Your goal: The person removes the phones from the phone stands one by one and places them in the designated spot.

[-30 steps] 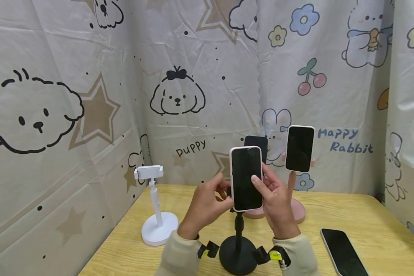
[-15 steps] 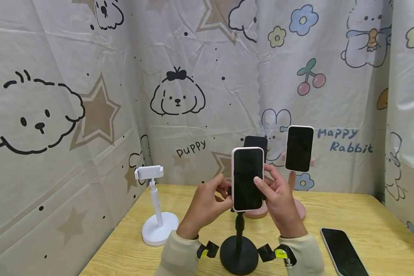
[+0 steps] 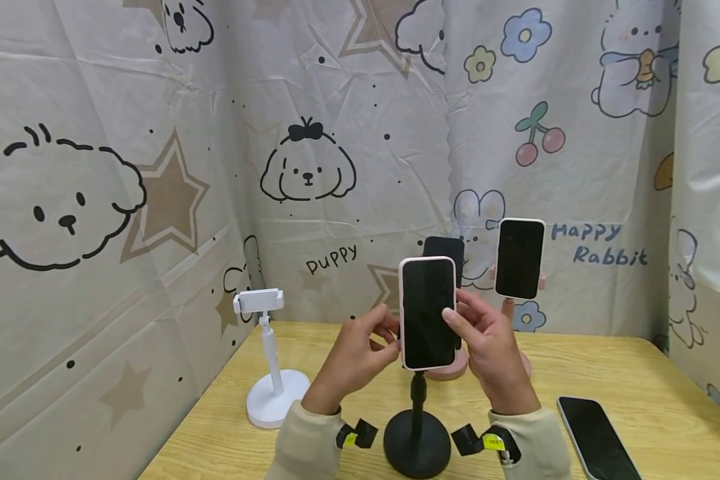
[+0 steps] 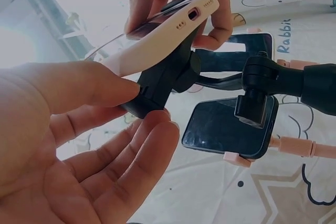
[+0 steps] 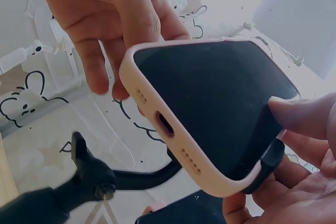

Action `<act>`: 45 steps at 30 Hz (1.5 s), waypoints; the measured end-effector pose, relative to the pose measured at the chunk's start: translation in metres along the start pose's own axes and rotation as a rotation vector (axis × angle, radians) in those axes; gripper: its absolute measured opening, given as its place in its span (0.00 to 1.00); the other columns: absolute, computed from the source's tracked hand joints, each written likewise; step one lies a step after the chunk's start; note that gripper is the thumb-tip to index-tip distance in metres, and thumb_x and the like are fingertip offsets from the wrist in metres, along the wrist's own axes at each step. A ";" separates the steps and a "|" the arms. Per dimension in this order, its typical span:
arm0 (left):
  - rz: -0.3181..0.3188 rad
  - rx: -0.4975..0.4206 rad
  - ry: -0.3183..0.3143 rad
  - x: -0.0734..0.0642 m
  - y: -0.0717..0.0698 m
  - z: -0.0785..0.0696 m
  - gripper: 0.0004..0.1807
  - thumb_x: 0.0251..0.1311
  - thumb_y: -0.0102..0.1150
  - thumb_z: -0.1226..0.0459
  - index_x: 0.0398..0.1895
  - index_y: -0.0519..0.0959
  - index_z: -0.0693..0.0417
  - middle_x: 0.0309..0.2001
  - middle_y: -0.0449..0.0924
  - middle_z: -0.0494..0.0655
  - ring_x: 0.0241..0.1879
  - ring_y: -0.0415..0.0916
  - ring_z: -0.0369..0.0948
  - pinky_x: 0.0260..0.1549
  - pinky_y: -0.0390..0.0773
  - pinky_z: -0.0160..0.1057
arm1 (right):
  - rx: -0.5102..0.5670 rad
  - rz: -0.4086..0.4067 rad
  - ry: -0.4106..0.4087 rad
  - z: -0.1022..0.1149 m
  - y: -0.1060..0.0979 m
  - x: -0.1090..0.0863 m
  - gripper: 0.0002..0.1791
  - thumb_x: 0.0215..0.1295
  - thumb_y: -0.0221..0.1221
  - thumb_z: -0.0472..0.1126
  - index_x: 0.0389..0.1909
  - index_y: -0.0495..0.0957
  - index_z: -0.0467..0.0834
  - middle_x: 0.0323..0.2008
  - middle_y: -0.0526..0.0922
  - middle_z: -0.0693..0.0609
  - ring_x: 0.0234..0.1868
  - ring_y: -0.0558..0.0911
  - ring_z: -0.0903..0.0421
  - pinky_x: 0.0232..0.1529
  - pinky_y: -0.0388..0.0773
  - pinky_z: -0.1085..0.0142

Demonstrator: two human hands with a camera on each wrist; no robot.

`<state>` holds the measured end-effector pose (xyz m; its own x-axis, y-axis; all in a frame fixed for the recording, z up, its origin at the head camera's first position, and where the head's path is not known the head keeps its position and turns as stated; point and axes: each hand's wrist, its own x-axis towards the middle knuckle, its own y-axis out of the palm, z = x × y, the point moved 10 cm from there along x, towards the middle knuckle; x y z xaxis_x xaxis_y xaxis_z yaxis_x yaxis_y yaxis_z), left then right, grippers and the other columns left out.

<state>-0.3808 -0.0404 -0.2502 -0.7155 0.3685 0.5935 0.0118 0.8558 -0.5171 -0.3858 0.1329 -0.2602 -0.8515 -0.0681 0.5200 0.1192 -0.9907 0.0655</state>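
Observation:
In the head view, a phone in a pale pink case (image 3: 428, 313) stands upright at the clamp of a black phone stand (image 3: 417, 443). My right hand (image 3: 491, 347) holds it at its right edge, thumb on the dark screen and fingers behind. My left hand (image 3: 360, 353) is at the left edge. The left wrist view shows that hand's thumb and fingers pinching the end of the black clamp (image 4: 163, 80) behind the phone. A black clamp hook (image 5: 266, 163) wraps the case's edge beside my right fingers in the right wrist view.
A white phone stand (image 3: 270, 360) is at the left, its holder without a phone. Behind stand a phone in a white case (image 3: 520, 259) on a pink stand and a dark phone (image 3: 447, 247). Another phone (image 3: 597, 437) lies flat on the wooden table (image 3: 576, 360) at the right.
My right hand has shifted slightly right and down along the phone's edge. The phone sits a touch lower, and the black clamp end seen earlier at its left edge is now mostly covered.

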 end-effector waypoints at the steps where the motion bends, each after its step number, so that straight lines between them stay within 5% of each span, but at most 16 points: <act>1: 0.002 -0.002 0.002 0.000 0.000 0.000 0.10 0.57 0.63 0.71 0.40 0.76 0.51 0.37 0.81 0.42 0.36 0.78 0.37 0.33 0.82 0.38 | 0.006 -0.007 0.004 0.000 0.000 0.000 0.27 0.68 0.58 0.40 0.67 0.67 0.40 0.54 0.79 0.46 0.55 0.78 0.52 0.55 0.75 0.66; 13: 0.039 -0.019 -0.027 0.001 0.002 0.007 0.11 0.60 0.64 0.67 0.45 0.77 0.49 0.40 0.81 0.42 0.39 0.79 0.39 0.35 0.81 0.42 | 0.040 -0.058 -0.004 0.000 0.002 0.000 0.25 0.68 0.58 0.38 0.65 0.69 0.37 0.53 0.79 0.47 0.54 0.78 0.52 0.56 0.74 0.66; 28: 0.056 -0.080 -0.052 0.001 0.004 0.013 0.11 0.60 0.63 0.68 0.45 0.77 0.50 0.41 0.82 0.43 0.39 0.80 0.39 0.34 0.81 0.36 | 0.222 0.009 0.023 -0.008 0.009 0.003 0.25 0.71 0.54 0.36 0.66 0.65 0.35 0.56 0.78 0.51 0.57 0.76 0.52 0.58 0.73 0.62; 35: 0.048 -0.072 -0.073 -0.003 -0.004 -0.023 0.10 0.59 0.61 0.73 0.44 0.76 0.61 0.41 0.81 0.56 0.41 0.80 0.50 0.37 0.82 0.44 | 0.321 0.067 0.039 -0.009 0.015 0.003 0.21 0.72 0.51 0.35 0.65 0.68 0.38 0.58 0.76 0.51 0.61 0.69 0.51 0.60 0.70 0.61; 45: 0.047 -0.071 -0.086 -0.004 -0.005 -0.024 0.10 0.59 0.61 0.73 0.43 0.75 0.60 0.42 0.82 0.55 0.41 0.80 0.49 0.39 0.82 0.43 | 0.300 0.065 0.036 -0.008 0.014 0.002 0.22 0.72 0.52 0.35 0.65 0.69 0.38 0.57 0.77 0.51 0.61 0.70 0.51 0.61 0.69 0.60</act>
<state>-0.3611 -0.0370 -0.2349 -0.7699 0.3793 0.5132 0.0943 0.8630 -0.4964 -0.3902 0.1174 -0.2652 -0.8540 -0.1399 0.5010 0.3152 -0.9054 0.2845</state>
